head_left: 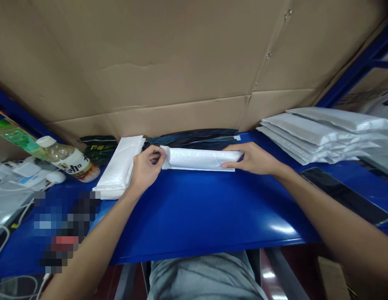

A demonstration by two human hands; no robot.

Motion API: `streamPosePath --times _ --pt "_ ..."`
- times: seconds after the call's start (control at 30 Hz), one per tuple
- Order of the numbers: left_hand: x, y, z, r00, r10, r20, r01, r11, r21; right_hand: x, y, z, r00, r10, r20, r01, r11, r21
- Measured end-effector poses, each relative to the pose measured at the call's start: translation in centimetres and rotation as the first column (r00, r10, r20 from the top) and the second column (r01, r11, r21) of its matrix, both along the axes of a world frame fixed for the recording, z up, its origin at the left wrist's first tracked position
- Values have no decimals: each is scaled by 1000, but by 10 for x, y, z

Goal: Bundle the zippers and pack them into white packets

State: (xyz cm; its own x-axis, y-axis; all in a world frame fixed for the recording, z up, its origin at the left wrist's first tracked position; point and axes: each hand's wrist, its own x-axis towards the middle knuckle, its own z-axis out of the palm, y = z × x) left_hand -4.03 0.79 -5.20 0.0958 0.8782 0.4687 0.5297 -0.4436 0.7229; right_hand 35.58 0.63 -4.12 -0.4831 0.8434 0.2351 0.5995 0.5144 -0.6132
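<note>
the white packet (202, 160) is at twelve o'clock of the blue bench (200, 208), the left hand (149, 163) pinching its nine o'clock end, the right hand (252, 158) gripping its three o'clock end; a stack of white parcels (315, 135) sits at two o'clock, a bottle (70, 161) at ten.
</note>
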Motion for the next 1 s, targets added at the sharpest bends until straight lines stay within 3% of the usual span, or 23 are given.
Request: streamPosePath --times 0.13,0.2,0.33,0.47,0.63,0.73,0.83,1.0 --pt "2 -3 7 977 -202 -72 203 979 1 -7 0 -6 1000 1 -27 0 1000 21" --pt "4 -6 9 956 -252 -153 251 968 -26 -9 1 -8 999 12 -30 -11 999 33" --pt "6 -11 6 901 -226 -370 233 972 -26 -16 -2 -10 998 60 -17 -59 995 83" --pt "7 -10 -3 754 -183 -630 192 980 -55 -28 -7 -10 994 106 12 -107 989 103" --pt "17 -7 -5 600 -228 -767 311 950 -40 -39 -11 -13 999 42 20 -44 996 80" --pt "23 -6 -4 547 -184 -816 282 959 -27 -35 -8 -16 999 -27 -36 28 1000 11" --pt "27 -6 -4 500 -150 -853 256 966 -20 -27 -1 -18 987 -5 -162 -17 991 -134" --pt "25 -5 -5 531 -168 -831 254 967 -33 -21 8 -19 952 18 -306 -110 952 -286"
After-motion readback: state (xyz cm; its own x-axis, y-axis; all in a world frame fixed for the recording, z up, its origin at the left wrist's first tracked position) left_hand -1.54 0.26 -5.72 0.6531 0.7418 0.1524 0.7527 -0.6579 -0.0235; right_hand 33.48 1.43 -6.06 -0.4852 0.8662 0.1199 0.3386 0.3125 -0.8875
